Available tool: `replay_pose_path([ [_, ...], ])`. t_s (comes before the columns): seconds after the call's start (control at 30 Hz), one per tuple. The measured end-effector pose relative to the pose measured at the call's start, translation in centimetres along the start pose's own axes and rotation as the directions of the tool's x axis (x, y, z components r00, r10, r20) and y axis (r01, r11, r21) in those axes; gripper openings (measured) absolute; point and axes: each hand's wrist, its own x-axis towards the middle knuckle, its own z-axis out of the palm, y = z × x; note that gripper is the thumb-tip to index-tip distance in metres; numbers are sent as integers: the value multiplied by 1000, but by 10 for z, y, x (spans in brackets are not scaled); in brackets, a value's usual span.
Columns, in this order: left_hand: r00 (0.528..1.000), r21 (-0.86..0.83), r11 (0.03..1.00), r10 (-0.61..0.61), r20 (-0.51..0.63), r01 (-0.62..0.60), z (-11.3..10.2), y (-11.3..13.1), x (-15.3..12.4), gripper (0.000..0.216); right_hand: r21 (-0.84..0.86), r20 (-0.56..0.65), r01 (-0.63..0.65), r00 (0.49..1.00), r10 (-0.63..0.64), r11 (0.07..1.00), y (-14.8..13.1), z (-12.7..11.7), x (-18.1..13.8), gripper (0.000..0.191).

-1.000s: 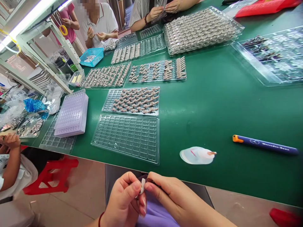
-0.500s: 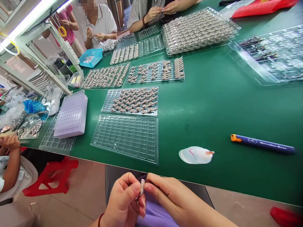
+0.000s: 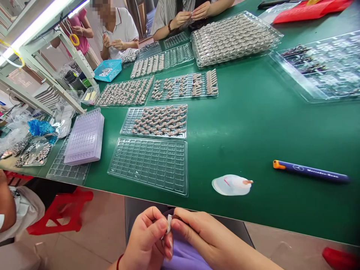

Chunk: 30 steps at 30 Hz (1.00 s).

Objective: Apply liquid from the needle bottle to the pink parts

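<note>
At the table's near edge, my left hand [image 3: 149, 234] pinches a small white piece [image 3: 169, 222] between thumb and fingers. My right hand [image 3: 199, 230] meets it from the other side, closed on a thin dark brown strip [image 3: 176, 217] whose end touches or nearly touches the white piece. Fingers cover most of both parts, so I cannot tell how they join. On the table beyond lie a clear tray [image 3: 149, 163] with rows of small pockets and a whitish oval pad [image 3: 232, 185] with a small orange-brown tip at its right end.
A blue pen-shaped tool [image 3: 312, 171] lies at right. Behind are a tray of beige parts [image 3: 160, 120], a stack of filled trays [image 3: 236, 37], a lilac tray stack [image 3: 84, 137] and a blue basket [image 3: 108, 70]. Co-workers sit across; a red stool [image 3: 62, 212] stands left.
My hands keep almost the same pose around the white piece. At far left, a co-worker's hand has gone out of view. The view has shifted very slightly.
</note>
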Motion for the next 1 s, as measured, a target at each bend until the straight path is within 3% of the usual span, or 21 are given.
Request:
replay_pose_path([
  [0.27, 999, 2, 1000, -9, 34, 9, -3, -1, 1, 46, -4, 81, -86, 993, 86, 996, -2, -3, -1, 50],
  [1.0, 998, 8, 1000, -31, 53, 31, -6, -4, 1, 44, -9, 125, -93, 988, 94, 996, -2, -5, -1, 49],
])
